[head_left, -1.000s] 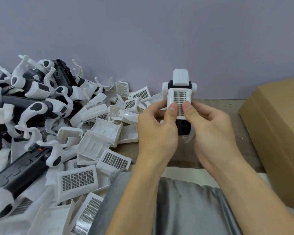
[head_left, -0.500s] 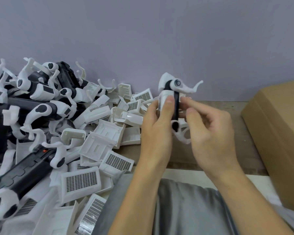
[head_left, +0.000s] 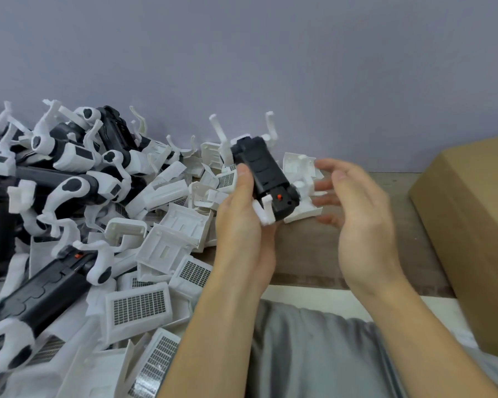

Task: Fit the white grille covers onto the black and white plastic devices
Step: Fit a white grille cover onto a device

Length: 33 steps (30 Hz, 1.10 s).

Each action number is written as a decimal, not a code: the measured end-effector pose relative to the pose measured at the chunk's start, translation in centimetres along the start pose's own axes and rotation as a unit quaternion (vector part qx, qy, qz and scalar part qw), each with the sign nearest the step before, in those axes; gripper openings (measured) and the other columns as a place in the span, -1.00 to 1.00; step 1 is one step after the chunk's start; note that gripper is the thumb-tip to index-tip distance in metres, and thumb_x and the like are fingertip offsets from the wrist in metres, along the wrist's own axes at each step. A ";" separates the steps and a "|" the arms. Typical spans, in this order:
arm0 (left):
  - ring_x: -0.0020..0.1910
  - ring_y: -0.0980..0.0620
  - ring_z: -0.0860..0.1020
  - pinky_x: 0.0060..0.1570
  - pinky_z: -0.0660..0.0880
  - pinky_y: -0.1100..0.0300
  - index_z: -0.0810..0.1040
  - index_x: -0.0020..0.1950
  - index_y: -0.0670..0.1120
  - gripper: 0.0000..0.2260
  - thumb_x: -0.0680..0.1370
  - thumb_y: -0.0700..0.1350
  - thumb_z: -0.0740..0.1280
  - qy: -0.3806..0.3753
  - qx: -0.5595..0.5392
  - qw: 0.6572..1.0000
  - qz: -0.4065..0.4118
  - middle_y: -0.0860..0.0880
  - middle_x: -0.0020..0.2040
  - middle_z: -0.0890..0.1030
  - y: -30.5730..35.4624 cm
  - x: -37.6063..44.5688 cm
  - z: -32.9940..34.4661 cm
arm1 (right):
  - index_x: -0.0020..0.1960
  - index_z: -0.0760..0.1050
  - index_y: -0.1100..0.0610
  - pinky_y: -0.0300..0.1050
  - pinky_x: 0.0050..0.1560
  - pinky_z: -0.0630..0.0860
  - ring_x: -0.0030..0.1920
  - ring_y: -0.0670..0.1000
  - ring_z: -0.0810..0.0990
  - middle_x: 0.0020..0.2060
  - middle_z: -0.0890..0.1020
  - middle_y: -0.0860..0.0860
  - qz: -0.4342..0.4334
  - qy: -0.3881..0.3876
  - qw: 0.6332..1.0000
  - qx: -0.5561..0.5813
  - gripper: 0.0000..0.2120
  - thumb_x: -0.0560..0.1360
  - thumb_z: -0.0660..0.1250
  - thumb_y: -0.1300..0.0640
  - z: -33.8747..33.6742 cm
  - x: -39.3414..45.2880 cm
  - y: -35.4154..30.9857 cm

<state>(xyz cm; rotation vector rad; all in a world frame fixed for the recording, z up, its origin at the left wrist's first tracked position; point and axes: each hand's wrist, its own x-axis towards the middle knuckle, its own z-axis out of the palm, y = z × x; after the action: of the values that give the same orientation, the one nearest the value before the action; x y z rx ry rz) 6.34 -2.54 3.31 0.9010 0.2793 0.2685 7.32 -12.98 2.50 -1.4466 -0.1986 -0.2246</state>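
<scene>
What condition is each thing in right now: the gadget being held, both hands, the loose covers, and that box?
Black and white plastic device: held up, black side facing the camera, tilted.
Left hand: grips the device.
Right hand: open, fingers spread, apart from the device.
White grille covers: loose in a heap, some grid-up, some flipped.
Brown cardboard box: closed as far as visible.

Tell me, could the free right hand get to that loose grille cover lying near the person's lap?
Probably, but awkwardly. The right hand is open and holds nothing, yet the grille cover lies beyond the left hand, which grips the device; that forearm crosses the path.
</scene>
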 end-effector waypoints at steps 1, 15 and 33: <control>-0.04 -0.14 0.64 0.10 0.53 0.00 0.59 0.19 -0.19 -0.62 0.68 0.07 0.15 0.004 0.006 1.000 0.000 -0.18 0.00 0.67 0.0 0.0 -0.1 | -0.05 0.65 -0.10 -0.10 -0.10 0.47 -0.13 -0.04 0.61 -0.20 0.64 -0.13 0.042 -0.036 0.998 0.038 -0.71 0.49 0.15 -0.08 0.2 -0.1 0.0; 0.09 -0.24 0.65 0.10 0.53 -0.28 0.51 0.21 0.01 -0.73 0.67 0.14 0.18 -0.040 0.153 0.984 0.079 -0.12 0.06 0.70 -1.2 -0.1 -0.2 | 0.15 0.54 0.08 -0.17 -0.24 0.57 -0.23 -0.02 0.64 -0.13 0.70 0.07 0.125 -0.164 0.971 0.117 -0.72 0.45 0.27 0.14 0.6 -0.1 0.7; 0.02 -0.19 0.50 0.13 0.44 -0.15 0.32 0.42 -0.33 -0.31 0.44 0.06 0.39 -0.015 -0.014 1.000 -0.012 -0.22 0.09 0.52 0.3 -0.5 0.2 | -0.32 0.62 0.11 -0.28 -0.63 0.26 -0.62 -0.09 0.26 -0.50 0.38 0.04 0.359 -0.207 0.851 0.323 -0.66 0.43 0.25 -0.09 -0.7 0.4 -1.7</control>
<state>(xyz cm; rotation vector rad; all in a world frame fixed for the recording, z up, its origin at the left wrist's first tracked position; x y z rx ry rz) 5.93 -2.62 3.74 0.8724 0.2581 0.2372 7.22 -13.85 4.12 -0.7898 -0.0563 0.7218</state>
